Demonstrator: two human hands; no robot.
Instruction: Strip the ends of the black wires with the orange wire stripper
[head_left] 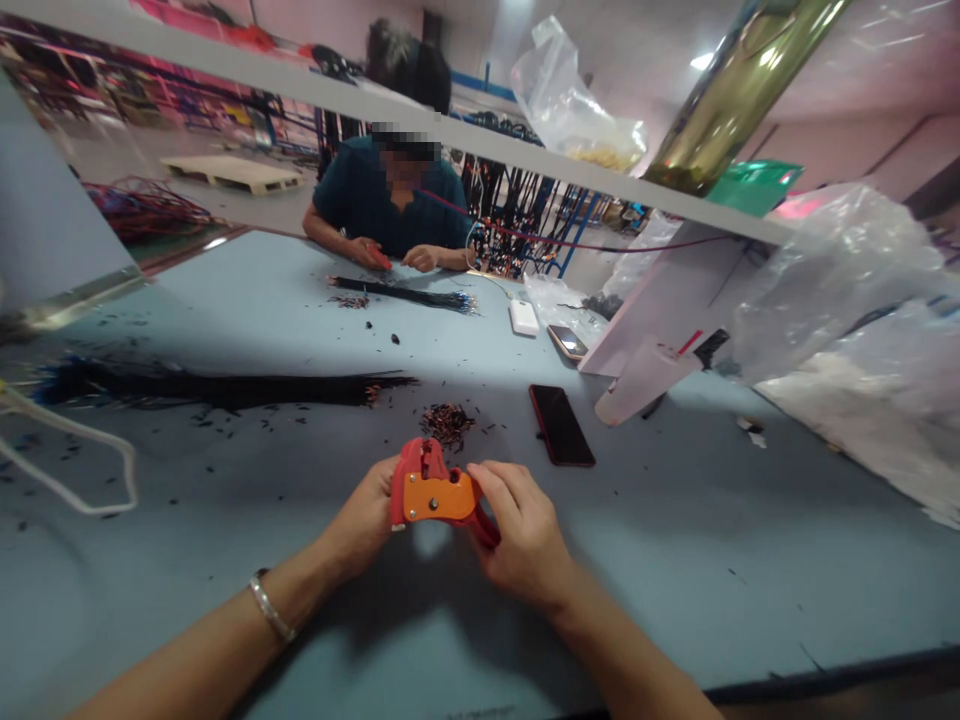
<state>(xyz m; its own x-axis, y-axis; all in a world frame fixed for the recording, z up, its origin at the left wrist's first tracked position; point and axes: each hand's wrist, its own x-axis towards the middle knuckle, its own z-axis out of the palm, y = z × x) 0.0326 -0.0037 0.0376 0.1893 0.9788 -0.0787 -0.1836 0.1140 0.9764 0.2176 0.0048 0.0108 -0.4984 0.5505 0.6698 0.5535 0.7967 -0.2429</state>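
Observation:
Both my hands hold a red and orange wire stripper (435,492) just above the blue-grey table (675,560). My left hand (364,520) grips the tool's left side, fingers curled behind it. My right hand (525,530) is closed around the red handles on the right. A small pile of stripped wire bits (448,422) lies just beyond the tool. A long bundle of black wires (225,388) stretches across the table to the left.
A dark phone (561,425) lies right of the pile. Across the table a person in a dark shirt (390,200) works on another black wire bundle (405,293). A white device (523,317), a second phone (568,342), plastic bags (847,300) and a white cord (75,470) are around.

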